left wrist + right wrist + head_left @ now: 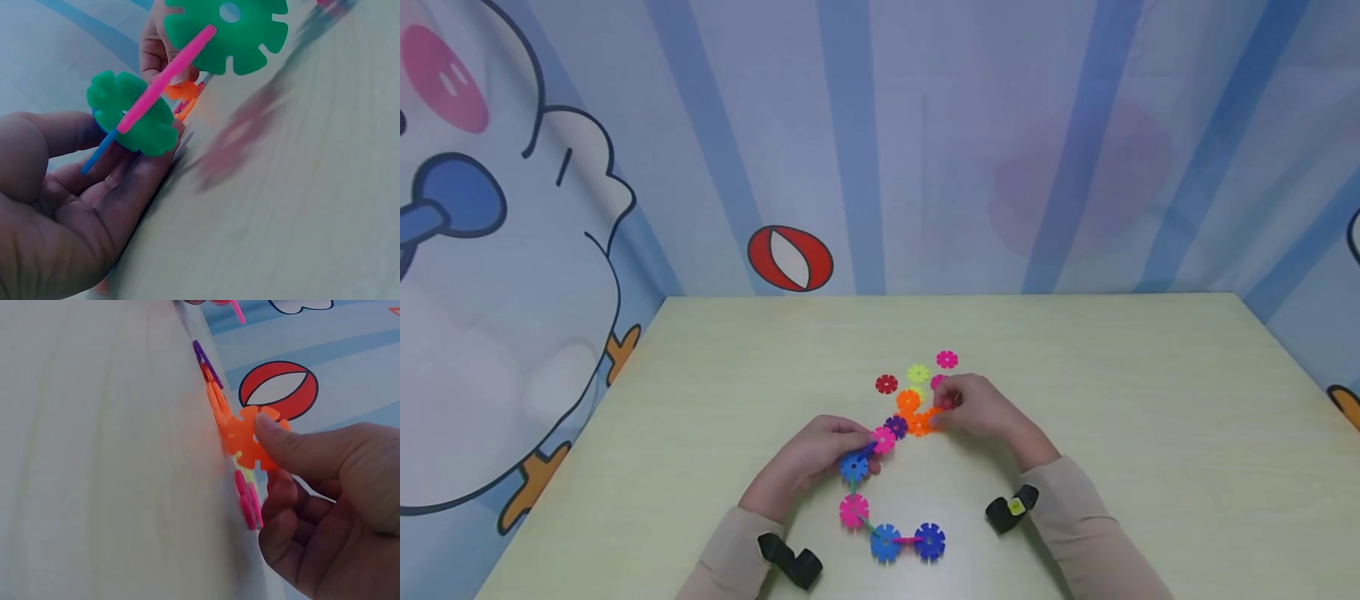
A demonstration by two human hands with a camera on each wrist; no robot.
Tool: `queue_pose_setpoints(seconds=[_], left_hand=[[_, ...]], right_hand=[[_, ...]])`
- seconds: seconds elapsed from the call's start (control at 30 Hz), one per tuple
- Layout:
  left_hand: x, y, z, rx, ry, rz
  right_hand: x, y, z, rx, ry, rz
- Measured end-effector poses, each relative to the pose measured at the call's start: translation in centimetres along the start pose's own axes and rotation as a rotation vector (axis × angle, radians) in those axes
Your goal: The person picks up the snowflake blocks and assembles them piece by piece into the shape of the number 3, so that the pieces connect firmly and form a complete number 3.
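The left hand (823, 447) grips the far end of a slotted-disc chain (853, 511), which curves nearward to a dark blue disc (930, 542) at right. The right hand (987, 408) pinches an orange disc (245, 439) beside other orange discs (907, 401); a red disc (887, 384) lies farther left.

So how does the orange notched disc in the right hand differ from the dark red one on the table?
The right hand pinches the orange notched disc, while the dark red notched disc lies untouched on the table. The orange notched disc is tilted up; the dark red notched disc lies flat. Both are round with slotted rims.
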State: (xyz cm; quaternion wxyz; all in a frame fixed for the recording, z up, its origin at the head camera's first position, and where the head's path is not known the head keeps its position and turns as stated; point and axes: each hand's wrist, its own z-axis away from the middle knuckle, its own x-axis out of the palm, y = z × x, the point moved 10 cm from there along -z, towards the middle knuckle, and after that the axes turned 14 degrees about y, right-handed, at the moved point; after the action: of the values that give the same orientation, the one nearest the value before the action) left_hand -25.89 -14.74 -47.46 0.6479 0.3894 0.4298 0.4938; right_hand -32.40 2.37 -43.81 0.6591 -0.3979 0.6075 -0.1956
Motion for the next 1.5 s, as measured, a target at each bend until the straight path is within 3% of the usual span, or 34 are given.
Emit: queue_pose_setpoints(seconds=[0.13,0.47,0.67,1.07,1.5], left_hand=[[0.0,0.0,0.0,0.006,0.000,0.010],[0.2,0.4,0.2,0.028,-0.003,0.043],[0.3,0.3,0.1,0.029,-0.020,0.055],[0.3,0.2,0.0,0.019,-0.015,0.067],[0.1,0.4,0.1,0.028,0.025,0.049]], right_hand=[[-0.1,0.0,0.1,0.004,-0.026,-0.046],[0.7,-2.3,0.8,-0.120,-0.081,-0.174],[1.4,-2.3,0.9,-0.103,-0.087,-0.192],[2.2,-2.5,1.2,-0.122,-0.143,-0.122],[2.3,-3.2,1.5,-0.163,-0.132,-0.092]])
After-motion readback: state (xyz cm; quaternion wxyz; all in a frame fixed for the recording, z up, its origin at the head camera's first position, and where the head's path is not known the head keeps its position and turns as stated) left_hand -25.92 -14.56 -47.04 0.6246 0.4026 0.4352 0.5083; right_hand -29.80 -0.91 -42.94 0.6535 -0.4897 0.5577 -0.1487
